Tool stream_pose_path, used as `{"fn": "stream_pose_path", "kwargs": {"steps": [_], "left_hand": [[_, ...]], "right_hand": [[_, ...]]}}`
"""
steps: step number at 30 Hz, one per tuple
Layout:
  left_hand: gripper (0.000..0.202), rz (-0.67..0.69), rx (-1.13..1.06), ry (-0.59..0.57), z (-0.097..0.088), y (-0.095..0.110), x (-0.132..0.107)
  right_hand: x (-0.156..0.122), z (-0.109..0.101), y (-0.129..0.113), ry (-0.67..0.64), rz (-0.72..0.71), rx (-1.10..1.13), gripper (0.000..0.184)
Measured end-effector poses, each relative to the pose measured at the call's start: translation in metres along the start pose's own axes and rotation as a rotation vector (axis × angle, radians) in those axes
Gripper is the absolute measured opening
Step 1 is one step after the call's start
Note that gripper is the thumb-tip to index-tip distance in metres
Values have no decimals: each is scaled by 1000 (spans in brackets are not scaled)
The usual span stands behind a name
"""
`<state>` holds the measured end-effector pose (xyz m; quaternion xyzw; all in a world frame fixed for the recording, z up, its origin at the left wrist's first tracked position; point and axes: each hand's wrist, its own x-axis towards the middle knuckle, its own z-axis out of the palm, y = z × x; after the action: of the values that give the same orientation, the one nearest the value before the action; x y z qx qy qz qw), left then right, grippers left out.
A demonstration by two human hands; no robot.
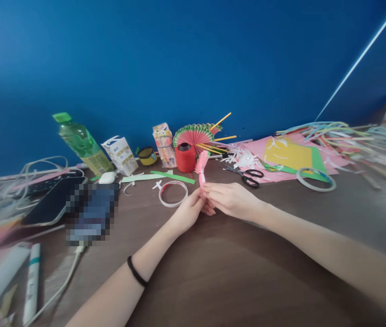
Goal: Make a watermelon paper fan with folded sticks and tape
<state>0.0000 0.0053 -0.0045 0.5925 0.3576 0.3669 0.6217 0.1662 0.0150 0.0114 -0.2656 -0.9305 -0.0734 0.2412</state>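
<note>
Near the middle of the dark brown wooden tabletop (179, 290), just in front of the other craft pieces, a narrow pink bundle of crinkled paper (202, 164) stands nearly upright, lifted in both hands, its top flared and leaning slightly right, its lower part slimmer and paler. The left hand (190, 208), with a thin black band (136, 272) at its wrist, grasps the bottom end from below; the right hand (228, 198) pinches the slim part just above with thumb and fingertips, though the exact contact is partly hidden by the fingers. Judging by this pose, the step in hand is gathering or pressing the paper tight at its base, and the next move calls for a steady left grip while the right fingertips work around the narrow part without crushing the flared top. Just behind the bundle stands a red spool of thread (185, 160), with a pink-and-green pleated paper fan (193, 135) behind it. Beside the left hand lies a white ring of tape (171, 205), with a flat green paper strip (175, 177) behind it. Black-handled scissors (241, 173) rest behind the right hand, near a yellow paper sheet (283, 156); both hands are apart from these tools.
</note>
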Motion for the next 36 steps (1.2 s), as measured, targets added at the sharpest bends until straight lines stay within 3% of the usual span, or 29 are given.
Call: {"fn": "stream_pose_path", "kwargs": {"steps": [9, 16, 25, 36], "left_hand": [[22, -2, 25, -9, 0, 1, 0], [21, -34, 6, -16, 0, 4, -3], [15, -37, 11, -17, 1, 4, -3], [15, -16, -30, -27, -1, 1, -3]], "right_hand": [[3, -3, 4, 70, 38, 45, 17], [7, -5, 14, 307, 185, 179, 14], [9, -27, 37, 599, 341, -10, 10], [9, -48, 54, 757, 428, -116, 9]]}}
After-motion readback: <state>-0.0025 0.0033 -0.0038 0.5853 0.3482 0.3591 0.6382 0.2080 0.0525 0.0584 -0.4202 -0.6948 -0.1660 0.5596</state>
